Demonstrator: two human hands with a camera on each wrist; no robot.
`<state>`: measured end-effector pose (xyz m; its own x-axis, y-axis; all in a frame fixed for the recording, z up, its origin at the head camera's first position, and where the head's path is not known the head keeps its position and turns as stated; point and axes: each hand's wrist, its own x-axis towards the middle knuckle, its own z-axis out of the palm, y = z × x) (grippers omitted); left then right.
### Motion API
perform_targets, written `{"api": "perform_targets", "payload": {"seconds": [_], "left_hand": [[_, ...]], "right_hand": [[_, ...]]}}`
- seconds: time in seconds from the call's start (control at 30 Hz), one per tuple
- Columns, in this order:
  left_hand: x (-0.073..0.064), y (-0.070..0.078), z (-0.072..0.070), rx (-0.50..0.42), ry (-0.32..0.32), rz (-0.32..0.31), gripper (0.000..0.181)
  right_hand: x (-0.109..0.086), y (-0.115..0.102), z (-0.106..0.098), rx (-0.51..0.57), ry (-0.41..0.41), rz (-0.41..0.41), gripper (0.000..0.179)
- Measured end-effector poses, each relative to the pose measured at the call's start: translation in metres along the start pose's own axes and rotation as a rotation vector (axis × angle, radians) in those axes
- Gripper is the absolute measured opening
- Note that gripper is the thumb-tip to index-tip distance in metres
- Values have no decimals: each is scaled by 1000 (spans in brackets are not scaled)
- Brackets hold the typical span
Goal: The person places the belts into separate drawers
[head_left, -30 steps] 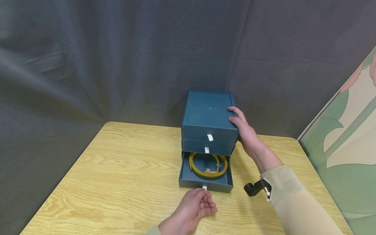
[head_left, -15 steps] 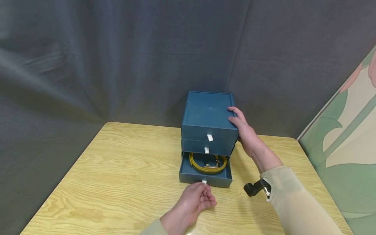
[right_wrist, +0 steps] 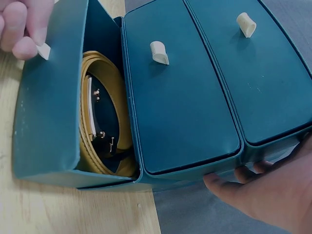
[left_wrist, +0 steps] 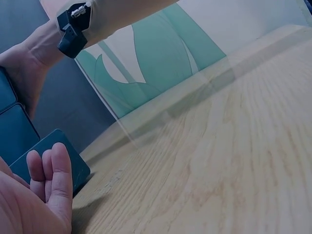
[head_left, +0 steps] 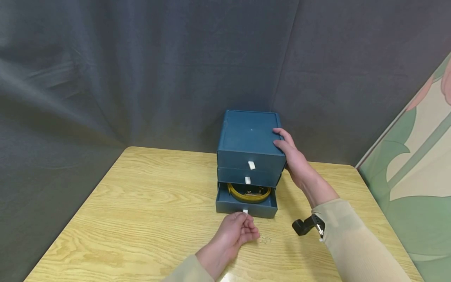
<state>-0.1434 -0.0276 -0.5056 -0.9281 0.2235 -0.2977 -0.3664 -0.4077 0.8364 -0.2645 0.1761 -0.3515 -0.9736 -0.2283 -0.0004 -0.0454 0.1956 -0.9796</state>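
A blue box with stacked drawers (head_left: 250, 133) stands at the table's back. Its bottom drawer (head_left: 229, 207) is partly pulled out, while the two above are closed. Inside that drawer lies a coiled yellow belt (right_wrist: 112, 87) with a metal buckle (right_wrist: 92, 112). My left hand (head_left: 232, 231) pinches the white pull tab (right_wrist: 44, 50) of the bottom drawer between thumb and finger. My right hand (head_left: 294, 156) rests on the box's right side, fingertips over the top edge; the right wrist view shows this hand (right_wrist: 273, 190) against the box's side.
Wooden table (head_left: 141, 203) surrounds the box. A dark curtain (head_left: 169, 78) hangs behind it, and a patterned panel (head_left: 415, 164) stands on the right. The right wrist wears a black camera mount (head_left: 306, 226). White tabs (head_left: 251, 165) mark the closed drawers.
The bottom drawer has slid inward, away from me, with my left hand following on its tab. More of the belt is now covered. My right hand has stayed put.
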Motion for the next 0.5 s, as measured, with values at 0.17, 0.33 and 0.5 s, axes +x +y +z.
{"api": "perform_targets", "payload": {"seconds": [0.17, 0.33, 0.5], "left_hand": [[4, 2, 0, 8, 0, 16, 22], [9, 5, 1, 7, -2, 16, 23], [16, 6, 3, 10, -4, 34, 26]], "right_hand": [[1, 0, 0, 0, -1, -6, 59], [1, 0, 0, 3, 5, -5, 59], [0, 0, -1, 2, 13, -3, 59]]}}
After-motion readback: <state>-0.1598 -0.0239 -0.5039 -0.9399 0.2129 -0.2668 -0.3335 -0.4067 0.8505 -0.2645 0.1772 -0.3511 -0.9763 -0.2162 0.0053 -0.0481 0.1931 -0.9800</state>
